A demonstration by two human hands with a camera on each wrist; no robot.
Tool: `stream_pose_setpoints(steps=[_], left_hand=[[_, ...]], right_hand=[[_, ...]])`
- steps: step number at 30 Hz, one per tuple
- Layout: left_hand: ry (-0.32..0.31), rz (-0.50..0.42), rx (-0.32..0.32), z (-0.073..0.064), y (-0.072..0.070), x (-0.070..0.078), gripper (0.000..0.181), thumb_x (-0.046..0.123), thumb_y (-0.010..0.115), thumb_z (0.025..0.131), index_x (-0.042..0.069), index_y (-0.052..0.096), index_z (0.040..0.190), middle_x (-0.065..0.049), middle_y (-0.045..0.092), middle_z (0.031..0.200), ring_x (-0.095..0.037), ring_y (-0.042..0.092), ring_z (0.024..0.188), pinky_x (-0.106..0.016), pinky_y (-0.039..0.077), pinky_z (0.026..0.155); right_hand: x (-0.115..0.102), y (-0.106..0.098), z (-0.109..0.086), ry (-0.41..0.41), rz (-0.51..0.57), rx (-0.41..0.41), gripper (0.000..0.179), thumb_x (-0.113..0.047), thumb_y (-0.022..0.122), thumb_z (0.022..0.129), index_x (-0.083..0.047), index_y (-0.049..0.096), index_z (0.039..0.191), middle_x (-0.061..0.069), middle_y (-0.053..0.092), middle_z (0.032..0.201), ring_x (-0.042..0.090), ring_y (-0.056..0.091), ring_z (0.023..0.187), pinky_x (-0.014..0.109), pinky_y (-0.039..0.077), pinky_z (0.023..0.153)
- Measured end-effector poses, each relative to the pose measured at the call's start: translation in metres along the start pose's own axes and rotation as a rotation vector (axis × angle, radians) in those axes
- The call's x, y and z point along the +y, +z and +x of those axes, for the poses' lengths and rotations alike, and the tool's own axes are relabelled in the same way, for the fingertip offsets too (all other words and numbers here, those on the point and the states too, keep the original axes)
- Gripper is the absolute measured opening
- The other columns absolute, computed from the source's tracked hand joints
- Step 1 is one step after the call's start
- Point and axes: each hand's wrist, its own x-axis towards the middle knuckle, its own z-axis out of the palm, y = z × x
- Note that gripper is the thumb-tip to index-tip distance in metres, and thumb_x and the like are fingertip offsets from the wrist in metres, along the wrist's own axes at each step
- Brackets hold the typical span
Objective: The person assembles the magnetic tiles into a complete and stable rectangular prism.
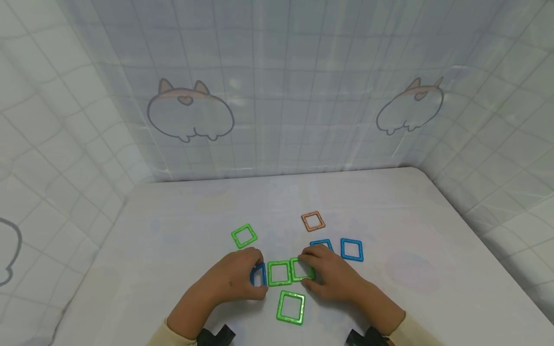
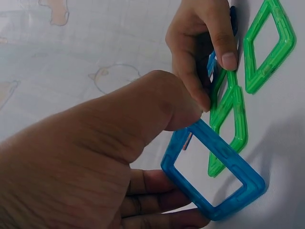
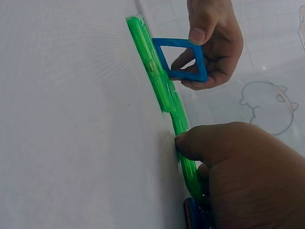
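Note:
My left hand (image 1: 238,276) pinches a blue square magnetic tile (image 2: 226,153) between thumb and fingers, tilted up off the white surface. To its right, a green square tile (image 1: 280,283) lies flat, and the blue tile's edge is close beside it; whether they touch I cannot tell. A second green tile (image 1: 304,278) adjoins that one on the right. My right hand (image 1: 335,274) grips this second tile by its edges, thumb (image 3: 195,143) at the near side. Part of that tile is hidden under the fingers.
Nearer to me lies a loose green tile (image 1: 292,293). Another green tile (image 1: 248,242) rests beyond the left hand. Farther back are an orange tile (image 1: 316,228), a blue tile (image 1: 343,248) and one blue tile (image 1: 320,241) partly behind the right hand. Patterned curtains (image 1: 277,96) enclose the table.

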Motion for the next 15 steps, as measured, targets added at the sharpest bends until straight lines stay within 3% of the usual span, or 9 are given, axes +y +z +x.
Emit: stream_pose_setpoints(steps=[15], left_hand=[[-0.005, -0.020, 0.026, 0.0029, 0.0030, -0.0017, 0.051, 0.043, 0.079, 0.074, 0.014, 0.063, 0.111, 0.009, 0.060, 0.090, -0.009, 0.052, 0.075, -0.029, 0.048, 0.067]], right_hand=[[0.0016, 0.0031, -0.0010, -0.014, -0.016, 0.008, 0.049, -0.044, 0.069, 0.090, -0.019, 0.064, 0.132, -0.008, 0.057, 0.131, 0.010, 0.048, 0.124, 0.036, 0.048, 0.103]])
